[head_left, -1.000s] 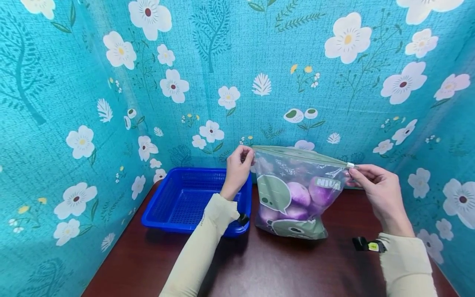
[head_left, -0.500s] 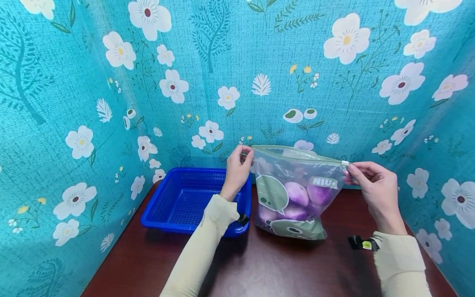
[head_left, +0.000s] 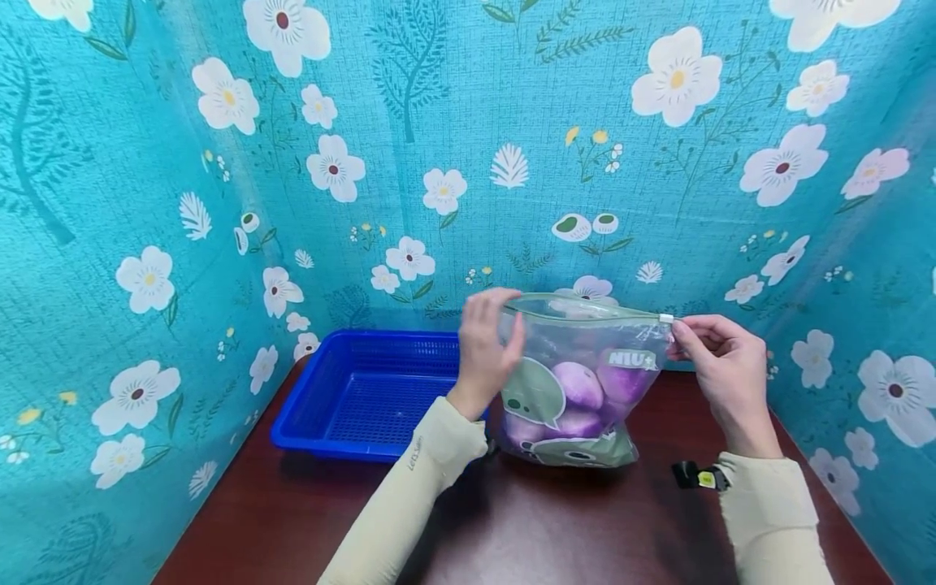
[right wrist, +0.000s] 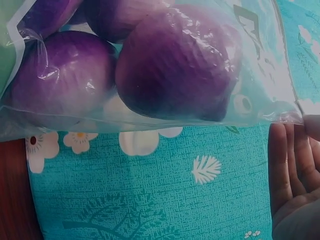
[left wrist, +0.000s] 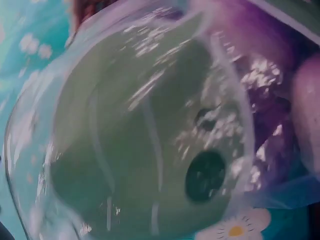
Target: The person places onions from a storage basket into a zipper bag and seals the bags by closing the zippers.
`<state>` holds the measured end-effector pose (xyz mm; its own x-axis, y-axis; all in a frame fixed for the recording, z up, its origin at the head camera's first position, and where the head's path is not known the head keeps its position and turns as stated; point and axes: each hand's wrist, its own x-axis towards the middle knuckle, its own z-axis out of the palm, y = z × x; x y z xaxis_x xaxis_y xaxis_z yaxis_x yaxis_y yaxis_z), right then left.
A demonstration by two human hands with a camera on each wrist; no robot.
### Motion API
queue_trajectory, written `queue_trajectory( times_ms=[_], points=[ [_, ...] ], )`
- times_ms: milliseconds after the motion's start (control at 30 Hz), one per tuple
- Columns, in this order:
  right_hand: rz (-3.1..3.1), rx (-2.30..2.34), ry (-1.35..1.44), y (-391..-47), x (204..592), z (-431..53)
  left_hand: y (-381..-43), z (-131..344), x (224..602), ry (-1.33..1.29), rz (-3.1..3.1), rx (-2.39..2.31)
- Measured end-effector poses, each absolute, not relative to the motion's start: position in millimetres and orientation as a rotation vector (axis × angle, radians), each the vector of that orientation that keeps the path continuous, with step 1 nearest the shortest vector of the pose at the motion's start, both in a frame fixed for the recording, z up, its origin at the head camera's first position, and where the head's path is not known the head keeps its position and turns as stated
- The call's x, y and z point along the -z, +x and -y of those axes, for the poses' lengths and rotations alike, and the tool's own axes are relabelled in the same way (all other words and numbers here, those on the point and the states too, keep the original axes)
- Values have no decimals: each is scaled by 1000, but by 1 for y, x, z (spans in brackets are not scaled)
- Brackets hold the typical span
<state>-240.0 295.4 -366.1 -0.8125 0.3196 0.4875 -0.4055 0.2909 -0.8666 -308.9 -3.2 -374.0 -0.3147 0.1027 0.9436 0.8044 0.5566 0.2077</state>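
Observation:
A clear slider zip bag (head_left: 585, 329) with green printing stands on the table, its mouth parted along the top. Several purple onions (right wrist: 177, 62) fill its lower part. My right hand (head_left: 724, 366) pinches the bag's upper right corner, right beside the white slider (head_left: 666, 318). At the upper left corner is my left hand (head_left: 486, 349), its thumb in front of the bag and apart from the fingers, which lie at the top edge. In the left wrist view the bag's printed face takes up most of the picture, and the left hand is mostly out of sight.
A blue plastic basket (head_left: 296, 435) stands left of the bag, its right end hidden behind my left hand and sleeve. Both are on a dark reddish-brown table (head_left: 570, 528). A turquoise flowered cloth (head_left: 468, 236) hangs close behind and at both sides.
The right hand and the bag's right corner have moved slightly left. My left hand has shifted right along the top, and its thumb has come away from the fingers.

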Motion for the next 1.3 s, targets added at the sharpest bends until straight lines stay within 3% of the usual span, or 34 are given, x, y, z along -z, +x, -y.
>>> queue_trajectory(
  times_ms=[167,433,1300],
  points=[
    [1990,-1517,48,-241,366,-289,-290,-24,368,-967,1711,476],
    [1959,-1447,114,-239,366,-284,-277,-71,351,-1063,1973,381],
    [1935,-1422,221,-241,369,-275,-298,-107,341,-1151,2211,774]
  ],
)
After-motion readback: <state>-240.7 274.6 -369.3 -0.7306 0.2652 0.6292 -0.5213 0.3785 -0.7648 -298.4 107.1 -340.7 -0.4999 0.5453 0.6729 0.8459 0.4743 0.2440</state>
